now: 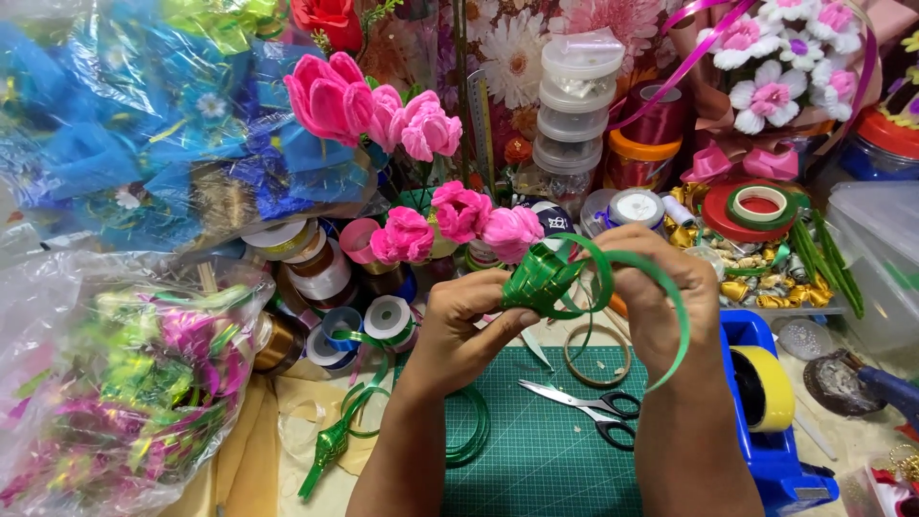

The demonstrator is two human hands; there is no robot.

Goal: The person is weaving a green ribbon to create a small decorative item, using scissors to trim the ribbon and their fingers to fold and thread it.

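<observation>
Below our hands lie one green cutting mat (546, 450) and one pair of scissors (589, 407). Our left hand (459, 330) and right hand (656, 287) together pinch one woven green ribbon piece (543, 282); clutter crowds every side beyond.

Cutting mat (536, 460) is lying front-centre. Scissors (584, 407) are resting on the mat, tape ring (595, 356) sitting at its far edge. Tape dispenser (771, 412) is standing just right of the mat. Ribbon spools (330, 287) are crowding behind-left of the mat, stacked containers (577, 101) rising behind it.
</observation>
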